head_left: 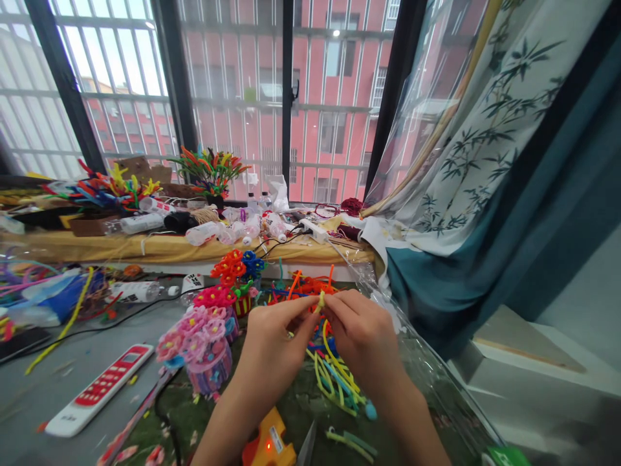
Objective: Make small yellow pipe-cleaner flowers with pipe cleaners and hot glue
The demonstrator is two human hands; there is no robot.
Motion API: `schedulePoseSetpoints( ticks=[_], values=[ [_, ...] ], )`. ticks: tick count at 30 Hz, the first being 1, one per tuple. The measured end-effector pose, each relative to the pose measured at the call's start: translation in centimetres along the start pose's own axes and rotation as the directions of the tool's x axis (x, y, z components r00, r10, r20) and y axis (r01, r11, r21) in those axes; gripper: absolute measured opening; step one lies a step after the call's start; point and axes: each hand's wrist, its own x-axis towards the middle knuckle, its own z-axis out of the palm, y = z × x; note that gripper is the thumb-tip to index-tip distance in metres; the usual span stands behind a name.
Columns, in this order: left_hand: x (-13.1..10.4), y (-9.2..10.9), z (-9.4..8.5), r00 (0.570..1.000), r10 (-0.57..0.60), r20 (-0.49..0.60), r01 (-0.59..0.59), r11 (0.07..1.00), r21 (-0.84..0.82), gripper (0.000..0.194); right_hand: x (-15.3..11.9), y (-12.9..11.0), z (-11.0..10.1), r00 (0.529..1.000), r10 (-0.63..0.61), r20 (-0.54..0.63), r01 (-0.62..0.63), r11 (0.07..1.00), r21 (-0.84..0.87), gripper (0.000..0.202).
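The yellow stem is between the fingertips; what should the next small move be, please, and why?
Probably a gentle twist with the right hand while the left hand steadies: both pinch the yellow stem, their fingertips close together.

Daylight enters through the wide barred window (233,97) behind the tabletop (29,401), its sky patches washed out to white. Small bright reflections dot the glass. The clear plastic sheet at the tabletop's right edge shows glare. Wide-angle distortion tilts and stretches the outer frames; fine details look soft.
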Motion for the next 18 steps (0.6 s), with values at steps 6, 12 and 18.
schedulePoseSetpoints(
  ticks=[6,12,18],
  values=[
    [-0.06,-0.24,-0.15,1.000,-0.014,0.024,0.015,0.999,-0.041,0.017,-0.01,-0.25,0.06,0.999,0.017,-0.035,-0.015,0.998,0.058,0.025],
    [0.12,0.02,-0.53,0.997,-0.051,0.065,0.057,0.994,-0.093,0.013,0.03,-0.25,-0.29,0.998,0.015,-0.059,-0.011,0.998,0.057,0.026],
    [0.26,0.31,-0.82,0.998,0.055,-0.011,-0.053,0.994,0.097,0.009,0.13,0.36,-0.59,0.996,-0.065,-0.062,0.070,0.994,0.088,0.026]
  ],
)
